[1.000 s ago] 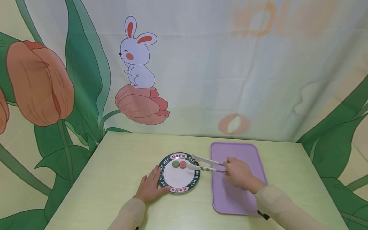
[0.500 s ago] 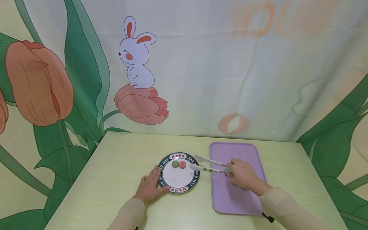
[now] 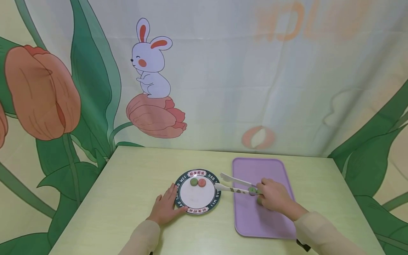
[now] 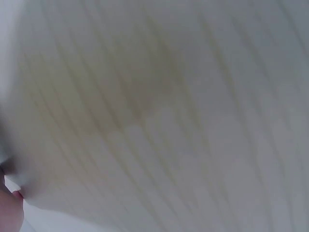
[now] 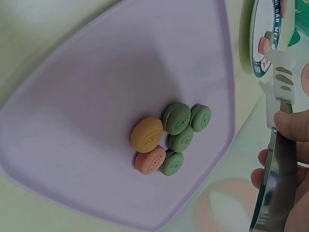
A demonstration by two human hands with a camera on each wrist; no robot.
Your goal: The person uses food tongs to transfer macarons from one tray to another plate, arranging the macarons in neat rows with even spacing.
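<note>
Tongs (image 5: 280, 169) draw right, from the plate (image 3: 196, 197) toward the tray (image 3: 247, 221)

The fingers of the right hand (image 3: 272, 194) are curled round the tongs, thumb on one metal arm, and the tongs' tips stand apart with nothing between them. A second ago the lower tip lay over the plate's white middle; now, in the head view, it overlaps the right rim, with the upper tip just beyond. The hand has shifted right over the tray, lower right of the frame, and green macarons it hid earlier now show beside its knuckles.

The left hand (image 3: 165, 207) has stayed put: fingers extended and released from any grip, resting along the plate's left rim, thumb by the lower left edge. Its forearm comes in from the bottom of the frame; the right one enters from the lower right corner, angled up and left.

On the plate, a green macaron (image 3: 194, 182) and a pink macaron (image 3: 202, 182) sit side by side near the top, unmoved. In the right-wrist view, the tray bears a cluster near the centre: a yellow macaron (image 5: 147, 135), a second pink macaron (image 5: 150, 160) below it, and four green macarons (image 5: 176, 118) to their right. The left-wrist view is mostly a blurred pale surface.
</note>
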